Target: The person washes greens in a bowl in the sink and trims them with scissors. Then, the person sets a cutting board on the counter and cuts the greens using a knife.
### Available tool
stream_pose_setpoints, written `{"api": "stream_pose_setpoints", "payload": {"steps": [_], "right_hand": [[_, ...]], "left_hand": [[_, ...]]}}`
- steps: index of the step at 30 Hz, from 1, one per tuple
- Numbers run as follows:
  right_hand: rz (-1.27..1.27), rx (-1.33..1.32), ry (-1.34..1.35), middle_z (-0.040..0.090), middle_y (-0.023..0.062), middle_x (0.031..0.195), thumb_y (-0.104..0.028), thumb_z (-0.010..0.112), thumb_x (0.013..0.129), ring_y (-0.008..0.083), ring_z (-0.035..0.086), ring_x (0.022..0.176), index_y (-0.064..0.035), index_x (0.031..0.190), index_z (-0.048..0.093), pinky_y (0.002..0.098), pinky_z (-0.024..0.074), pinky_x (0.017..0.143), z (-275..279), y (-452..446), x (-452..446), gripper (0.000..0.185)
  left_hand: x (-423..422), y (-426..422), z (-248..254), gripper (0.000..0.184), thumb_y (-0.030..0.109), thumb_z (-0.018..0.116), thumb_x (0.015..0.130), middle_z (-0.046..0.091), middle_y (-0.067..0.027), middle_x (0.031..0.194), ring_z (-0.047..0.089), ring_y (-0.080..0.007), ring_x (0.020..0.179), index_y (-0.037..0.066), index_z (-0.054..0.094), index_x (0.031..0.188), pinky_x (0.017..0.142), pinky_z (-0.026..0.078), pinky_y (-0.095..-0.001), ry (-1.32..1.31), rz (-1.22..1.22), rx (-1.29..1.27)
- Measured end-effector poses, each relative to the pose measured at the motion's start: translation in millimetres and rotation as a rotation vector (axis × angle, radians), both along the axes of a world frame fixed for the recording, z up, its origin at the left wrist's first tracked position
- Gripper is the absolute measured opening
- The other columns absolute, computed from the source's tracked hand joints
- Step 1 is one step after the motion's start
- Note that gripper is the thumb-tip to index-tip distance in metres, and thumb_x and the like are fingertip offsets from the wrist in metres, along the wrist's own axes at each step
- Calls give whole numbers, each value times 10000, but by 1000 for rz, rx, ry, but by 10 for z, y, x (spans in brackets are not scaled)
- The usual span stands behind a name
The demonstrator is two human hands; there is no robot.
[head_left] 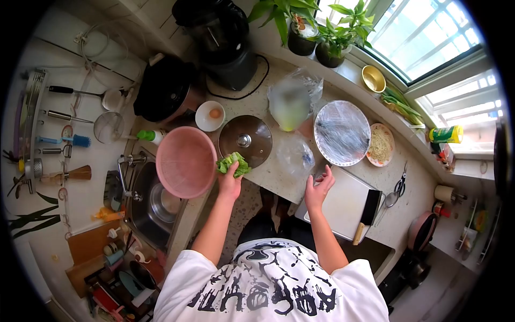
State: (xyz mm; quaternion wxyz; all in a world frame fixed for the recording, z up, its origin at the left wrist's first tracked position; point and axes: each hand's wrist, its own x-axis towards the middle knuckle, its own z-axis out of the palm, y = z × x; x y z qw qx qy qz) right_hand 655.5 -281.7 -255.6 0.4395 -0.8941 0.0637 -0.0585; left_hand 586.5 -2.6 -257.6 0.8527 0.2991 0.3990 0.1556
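My left hand [230, 184] grips a bunch of green leafy lettuce [236, 162], held between the pink basin [186, 162] and a glass pot lid [245, 140] with a steel knob. Nothing is in my right hand [319, 189], whose fingers are apart and slightly bent. It hovers at the counter's front edge by the white cutting board [340, 206]. Just beyond it lie a clear plastic bag [295, 155] and a round dish covered in plastic wrap [341, 133]. A cleaver [369, 210] rests along the board's right side.
The basin overhangs the steel sink [155, 206] and faucet [129, 177]. Behind are a white bowl with an egg [210, 116], a black cooker [166, 88], a blender [228, 59] and a bagged vegetable [291, 104]. At right are a plate of shreds [381, 145] and scissors [400, 185].
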Motion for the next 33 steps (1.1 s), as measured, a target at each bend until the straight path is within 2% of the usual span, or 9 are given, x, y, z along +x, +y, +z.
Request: {"api": "stream_pose_setpoints", "payload": {"steps": [4,6,12,15,21,25,26,29,33], "right_hand": [[263,-99,-312,468,157,1266,-28,659,805,257,585,890,-129,1488,416,368,520,755,565,348,565,732],[340,-58,-165,574,128,1124,-48,640,818,290,622,815,-203,1483,449,393,537,721,917,575,982,709],[561,-494,-125,648,123,852,-169,642,822,348,655,795,-129,1117,631,456,534,672,954,837,1864,297],[550,-480,-164,627,123,818,-175,651,803,350,646,777,-78,889,593,465,523,656,1013,700,1711,142],[493,-416,-214,590,114,767,-131,652,787,345,633,757,-67,819,576,465,516,654,908,463,1282,105],[455,-303,-255,624,83,909,-223,744,766,307,649,802,-112,1041,663,419,534,683,1082,555,1280,308],[414,-261,-108,638,108,1137,-293,810,730,307,665,975,-128,1399,508,391,541,820,1079,555,1307,752],[317,-366,-393,580,239,1295,-312,864,681,388,602,1183,-70,1558,240,417,509,977,1197,632,1495,1103],[258,-94,-16,528,312,1358,-321,903,653,425,525,1287,-16,1572,109,425,449,1066,1009,614,1656,1252]], "left_hand": [[58,-72,57,438,70,711,888,637,-20,1184,630,-207,1092,165,560,1288,923,533,-452,-37,-48,-3],[58,-98,41,445,68,706,887,637,-23,1194,632,-206,1089,173,558,1294,908,540,-440,-22,-74,-19],[-64,-114,68,457,70,694,884,626,-24,1213,616,-209,1116,187,554,1303,899,546,-480,3,-179,-56],[-153,-113,67,490,66,697,870,620,-26,1214,606,-222,1135,190,536,1316,935,538,-521,-52,-210,-87],[-122,-98,194,522,63,696,857,620,-53,1208,633,-239,1090,166,510,1334,966,532,-533,-132,-292,-131],[170,-71,325,544,71,695,855,613,-62,1209,630,-238,1084,156,497,1354,974,533,-517,-208,-328,-103],[331,-27,340,554,73,697,854,610,-63,1212,627,-237,1087,156,493,1361,970,535,-508,-222,-327,-85],[1005,100,568,604,60,715,831,599,-56,1212,603,-214,1113,136,499,1390,924,541,-424,-272,-306,74],[2042,173,1009,541,63,774,803,624,-53,1135,612,-149,1056,59,531,1287,942,498,-319,-343,-388,348]]}}
